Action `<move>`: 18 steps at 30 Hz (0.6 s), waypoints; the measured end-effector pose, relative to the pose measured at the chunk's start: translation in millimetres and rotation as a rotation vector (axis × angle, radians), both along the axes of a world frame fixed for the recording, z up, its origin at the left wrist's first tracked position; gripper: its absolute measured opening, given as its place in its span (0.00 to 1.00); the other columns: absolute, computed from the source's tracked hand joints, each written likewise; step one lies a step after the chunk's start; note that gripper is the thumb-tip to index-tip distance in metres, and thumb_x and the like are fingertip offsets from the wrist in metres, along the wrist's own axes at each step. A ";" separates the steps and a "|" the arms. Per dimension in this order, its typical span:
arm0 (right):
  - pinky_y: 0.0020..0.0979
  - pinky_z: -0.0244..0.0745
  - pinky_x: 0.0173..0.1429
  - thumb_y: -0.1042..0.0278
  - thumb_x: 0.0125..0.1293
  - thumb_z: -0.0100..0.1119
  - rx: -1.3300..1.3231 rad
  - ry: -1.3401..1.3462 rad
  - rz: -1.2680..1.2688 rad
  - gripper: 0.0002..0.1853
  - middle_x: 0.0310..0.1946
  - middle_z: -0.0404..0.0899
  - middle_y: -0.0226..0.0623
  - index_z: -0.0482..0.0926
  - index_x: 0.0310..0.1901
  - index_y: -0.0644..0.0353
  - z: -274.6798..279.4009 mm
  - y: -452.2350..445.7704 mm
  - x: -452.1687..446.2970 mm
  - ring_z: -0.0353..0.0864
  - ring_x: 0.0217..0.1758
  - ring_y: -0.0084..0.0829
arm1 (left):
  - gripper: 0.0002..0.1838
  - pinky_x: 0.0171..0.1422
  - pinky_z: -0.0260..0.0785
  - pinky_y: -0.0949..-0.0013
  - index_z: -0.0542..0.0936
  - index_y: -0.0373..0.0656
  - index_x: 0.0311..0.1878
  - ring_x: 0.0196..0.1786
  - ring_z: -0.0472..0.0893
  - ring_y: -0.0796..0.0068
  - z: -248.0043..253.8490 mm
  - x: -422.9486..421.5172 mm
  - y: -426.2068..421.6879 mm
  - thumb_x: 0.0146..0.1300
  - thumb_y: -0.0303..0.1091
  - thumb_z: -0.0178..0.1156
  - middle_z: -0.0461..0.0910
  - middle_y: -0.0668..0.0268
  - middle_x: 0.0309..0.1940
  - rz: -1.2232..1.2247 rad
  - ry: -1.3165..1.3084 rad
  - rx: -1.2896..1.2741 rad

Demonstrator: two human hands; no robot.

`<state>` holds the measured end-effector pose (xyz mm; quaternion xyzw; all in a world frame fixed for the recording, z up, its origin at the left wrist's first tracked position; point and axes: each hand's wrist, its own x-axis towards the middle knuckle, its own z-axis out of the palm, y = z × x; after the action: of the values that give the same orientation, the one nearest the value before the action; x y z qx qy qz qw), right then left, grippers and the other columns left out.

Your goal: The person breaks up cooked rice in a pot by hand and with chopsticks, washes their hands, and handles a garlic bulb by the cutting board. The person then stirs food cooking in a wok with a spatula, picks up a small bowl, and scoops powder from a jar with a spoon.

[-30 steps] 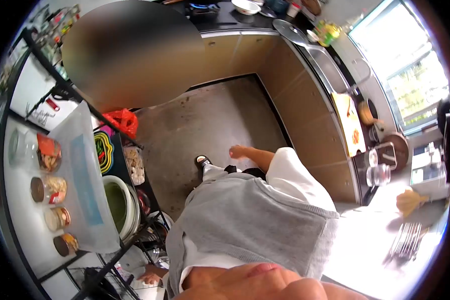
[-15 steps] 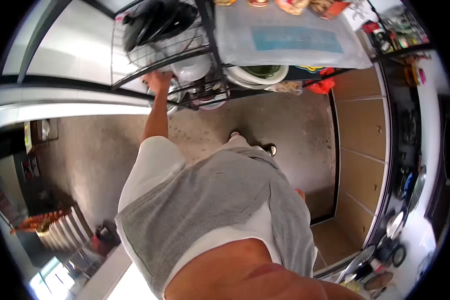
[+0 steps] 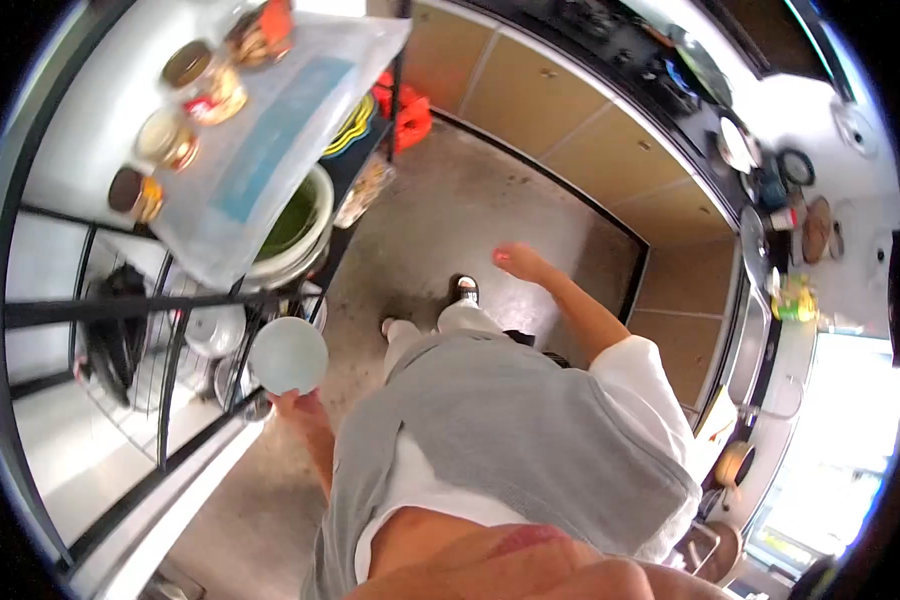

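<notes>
My left hand grips the lower edge of a round, pale, frosted-looking bowl, its fingers partly behind the rim. The bowl is beside the front of a black metal shelf rack. My right hand hangs out over the floor, away from the rack. It is small and blurred, so how its fingers are set does not show clearly, and no object is visible in it. Near the bowl, a clear bowl stands inside the rack's wire basket.
Several jars stand on the plastic-covered upper shelf. Below it are a white basin with a green inside and a red bag. Tan cabinets line the far side, under a counter with pans and a sink.
My view has turned to the right. My left hand, earlier reaching low into the rack, is now outside it with the pale bowl. My right arm has come into view.
</notes>
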<state>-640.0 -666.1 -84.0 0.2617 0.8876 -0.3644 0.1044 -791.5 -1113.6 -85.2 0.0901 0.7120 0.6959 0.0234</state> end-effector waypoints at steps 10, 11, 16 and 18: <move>0.27 0.58 0.18 0.52 0.54 0.60 -0.240 1.614 0.614 0.19 0.17 0.69 0.30 0.66 0.21 0.57 347.9 -2.5 0.1 0.66 0.16 0.24 | 0.33 0.48 0.68 0.63 0.61 0.48 0.58 0.51 0.71 0.63 75.1 28.5 224.8 0.41 0.30 0.48 0.66 0.62 0.52 -0.393 -0.806 0.599; 0.26 0.59 0.19 0.52 0.54 0.61 -0.230 1.632 0.686 0.19 0.17 0.69 0.29 0.67 0.20 0.57 365.9 3.9 21.0 0.66 0.15 0.24 | 0.33 0.48 0.68 0.63 0.61 0.48 0.58 0.51 0.71 0.63 75.1 32.3 242.6 0.41 0.30 0.48 0.66 0.62 0.52 -0.393 -0.795 0.593; 0.23 0.61 0.21 0.58 0.54 0.62 -0.107 1.533 0.734 0.16 0.17 0.72 0.28 0.69 0.18 0.56 378.5 59.3 115.8 0.68 0.15 0.22 | 0.33 0.46 0.69 0.60 0.60 0.48 0.59 0.52 0.71 0.61 80.1 71.4 352.8 0.42 0.29 0.47 0.67 0.62 0.52 -0.640 -0.782 0.657; 0.23 0.61 0.22 0.61 0.54 0.62 -0.109 1.464 0.785 0.15 0.17 0.72 0.29 0.69 0.18 0.57 375.2 89.5 152.7 0.69 0.15 0.23 | 0.33 0.47 0.68 0.59 0.60 0.48 0.59 0.53 0.70 0.60 80.6 92.3 397.5 0.42 0.28 0.47 0.67 0.62 0.52 -0.649 -0.797 0.627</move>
<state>-487.3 -576.5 291.3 -0.3756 0.7388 -0.4220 -0.3673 -699.1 -716.1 -4.6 0.0376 0.3455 0.8101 0.4723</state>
